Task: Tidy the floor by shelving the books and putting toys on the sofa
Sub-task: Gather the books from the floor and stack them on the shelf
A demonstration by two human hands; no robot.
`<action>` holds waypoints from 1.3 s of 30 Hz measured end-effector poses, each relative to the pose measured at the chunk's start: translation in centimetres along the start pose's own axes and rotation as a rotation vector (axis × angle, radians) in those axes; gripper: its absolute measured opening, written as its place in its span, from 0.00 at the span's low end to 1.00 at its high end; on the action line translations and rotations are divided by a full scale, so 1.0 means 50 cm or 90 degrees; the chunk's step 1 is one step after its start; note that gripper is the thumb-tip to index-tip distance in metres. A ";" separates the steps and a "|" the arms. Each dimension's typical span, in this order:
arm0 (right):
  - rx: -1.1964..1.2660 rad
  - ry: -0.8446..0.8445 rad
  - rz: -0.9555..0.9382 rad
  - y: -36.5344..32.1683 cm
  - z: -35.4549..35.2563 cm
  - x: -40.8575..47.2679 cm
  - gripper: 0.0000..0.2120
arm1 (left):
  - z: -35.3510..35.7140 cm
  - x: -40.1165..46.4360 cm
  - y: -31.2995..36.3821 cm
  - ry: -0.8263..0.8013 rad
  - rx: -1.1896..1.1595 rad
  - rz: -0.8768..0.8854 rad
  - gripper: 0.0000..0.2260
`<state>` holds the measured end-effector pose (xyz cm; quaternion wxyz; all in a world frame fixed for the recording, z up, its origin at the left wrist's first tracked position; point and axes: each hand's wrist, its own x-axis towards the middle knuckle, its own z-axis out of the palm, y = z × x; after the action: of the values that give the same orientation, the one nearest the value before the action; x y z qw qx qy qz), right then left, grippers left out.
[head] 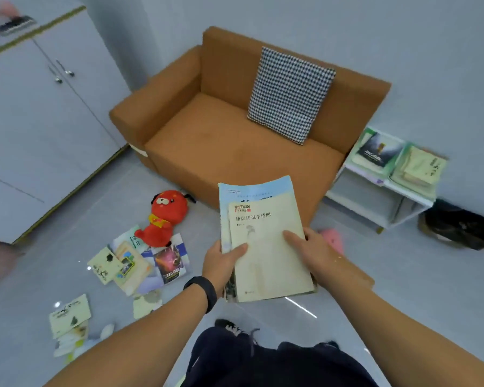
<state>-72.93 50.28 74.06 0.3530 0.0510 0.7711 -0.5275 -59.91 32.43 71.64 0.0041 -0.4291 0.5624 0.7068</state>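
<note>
I hold a small stack of books (266, 247) in front of me, a cream-covered one on top of a light blue one. My left hand (221, 261) grips the stack's left edge with the thumb on the cover. My right hand (316, 252) grips the right edge, thumb on top. Behind the stack stands the orange sofa (207, 141). A red plush dog (165, 219) lies on the floor at its front. Several loose books (140, 261) are scattered beside the dog, and more books (69, 317) lie nearer left. A pink toy (333, 240) peeks out behind my right hand.
A low white shelf (380, 196) right of the sofa carries stacked books (397, 160) on top. A black bag (458, 224) sits beyond it. White cabinets (39, 107) fill the left wall. A checked cushion (289, 93) leans on the sofa back.
</note>
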 end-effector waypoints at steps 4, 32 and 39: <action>0.026 0.036 0.016 0.087 -0.174 -0.028 0.14 | 0.172 -0.027 -0.035 -0.032 0.046 -0.035 0.12; 0.095 0.136 0.065 0.103 -0.826 0.171 0.10 | 0.870 0.165 0.076 -0.191 0.245 -0.021 0.10; 0.073 0.094 0.088 0.059 -0.951 0.351 0.11 | 1.019 0.310 0.124 -0.149 0.303 -0.038 0.14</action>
<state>-108.04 86.81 70.51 0.3271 0.1629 0.7583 -0.5398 -103.40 63.46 67.06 0.1906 -0.3478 0.6958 0.5988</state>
